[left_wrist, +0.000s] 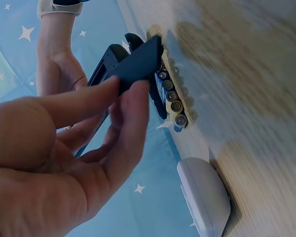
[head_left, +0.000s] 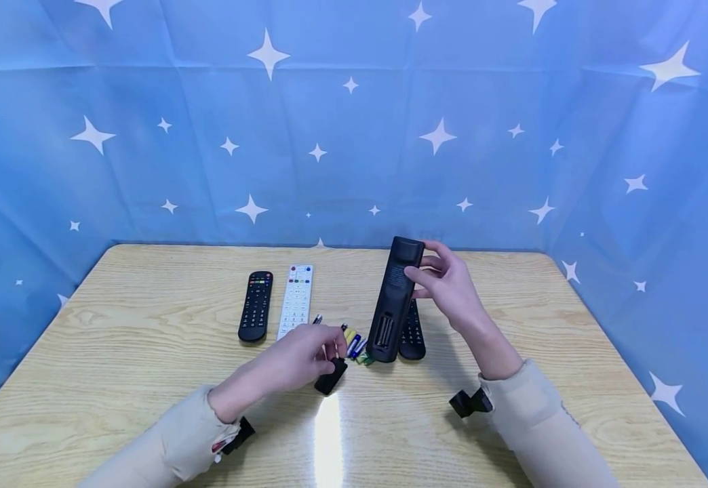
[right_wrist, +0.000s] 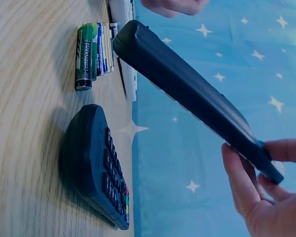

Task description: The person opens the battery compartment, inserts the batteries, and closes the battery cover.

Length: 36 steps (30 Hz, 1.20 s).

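Note:
My right hand point(head_left: 451, 281) grips a black remote control point(head_left: 395, 291) near its top end, back side toward me and tilted up off the table. Its battery compartment point(head_left: 384, 331) lies uncovered at the lower end; whether batteries sit inside, I cannot tell. Between thumb and fingers, my left hand point(head_left: 299, 356) pinches a small black battery cover point(left_wrist: 138, 64), apart from the remote. Several loose batteries point(right_wrist: 91, 54) in green, blue and yellow lie in a row on the table between the hands, partly hidden by them in the head view.
A second black remote point(right_wrist: 93, 158) lies just behind the held one, buttons up. To the left are a white remote point(head_left: 297, 295), partly covered by the left hand, and another black remote point(head_left: 256, 305). A blue starry cloth point(head_left: 354, 135) hangs behind the wooden table point(head_left: 146, 318).

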Tool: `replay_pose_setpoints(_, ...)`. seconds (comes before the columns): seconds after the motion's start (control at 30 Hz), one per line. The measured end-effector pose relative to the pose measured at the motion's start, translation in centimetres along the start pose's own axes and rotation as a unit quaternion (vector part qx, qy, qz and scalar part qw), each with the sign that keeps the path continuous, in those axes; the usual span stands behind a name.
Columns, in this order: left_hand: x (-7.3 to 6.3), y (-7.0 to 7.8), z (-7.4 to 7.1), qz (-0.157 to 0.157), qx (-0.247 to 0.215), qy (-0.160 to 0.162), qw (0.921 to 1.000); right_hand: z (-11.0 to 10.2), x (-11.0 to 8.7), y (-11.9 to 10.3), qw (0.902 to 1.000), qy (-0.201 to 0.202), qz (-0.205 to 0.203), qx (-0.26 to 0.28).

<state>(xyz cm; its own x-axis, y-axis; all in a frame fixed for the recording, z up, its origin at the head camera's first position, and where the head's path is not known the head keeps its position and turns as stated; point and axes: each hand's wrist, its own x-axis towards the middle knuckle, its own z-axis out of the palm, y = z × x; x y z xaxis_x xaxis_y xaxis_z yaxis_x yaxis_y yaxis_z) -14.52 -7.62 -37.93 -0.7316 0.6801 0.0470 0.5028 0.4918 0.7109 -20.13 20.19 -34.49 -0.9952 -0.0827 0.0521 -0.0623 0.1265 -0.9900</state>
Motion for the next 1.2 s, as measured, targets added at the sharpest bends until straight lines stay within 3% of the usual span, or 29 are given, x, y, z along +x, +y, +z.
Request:
replay_pose_setpoints(0.2,-0.14,-0.13,-0.1,-0.003,0.028,-0.035,0.999,-0.21,0.07,0.0,1.0,0.002,0.003,0.005)
replay_pose_setpoints(0.57,-0.25,-0.33,0.24,-0.028,0.079,-0.022,0.9963,-0.29,0.13,0.06,0.9999,-0.001,0.007,0.009)
replay_pose_setpoints(0.9,-0.25,-0.03,0.55,-0.063,0.101,-0.043,0.9919,-0.23,0.13,0.17,1.0,-0.004,0.006,0.006)
replay_pose_setpoints(1.2,-0.28,0.16,0.62,-0.062,0.124,-0.05,0.9891,-0.21,0.18,0.19,0.9999,-0.002,0.007,0.009)
